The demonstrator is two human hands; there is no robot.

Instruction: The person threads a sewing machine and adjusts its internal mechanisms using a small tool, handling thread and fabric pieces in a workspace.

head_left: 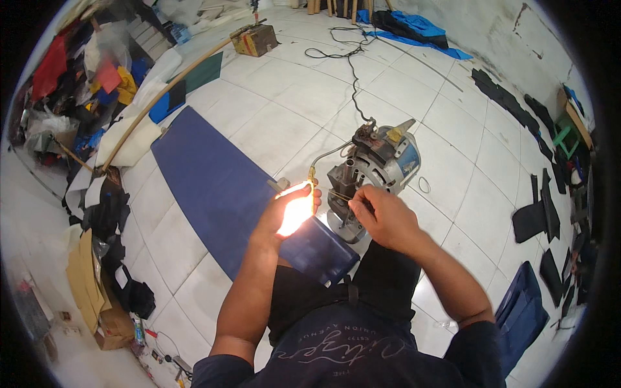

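Observation:
My left hand (280, 210) is closed around a brightly lit lamp (298, 210), whose glare washes out its shape. A bent cable or neck (325, 155) runs from the lamp's top to a motor-driven machine (375, 161) with a round grey-and-blue housing, standing on the tiles before me. Pinched in my right hand (383, 216) is a thin brass-coloured rod (339, 194), its tip pointing left beside the machine's metal front. What kind of tool it is, I cannot make out. Beneath my left hand stretches a long dark blue panel of material (213, 165).
A black power cord (354, 81) trails from the machine to the back. Beyond it sits a worn metal box (254, 40). Heaped fabric scraps (107, 71) and a curved wooden pole (162, 97) line the left. Black cut pieces (530, 220) and folded blue material (522, 317) lie at right.

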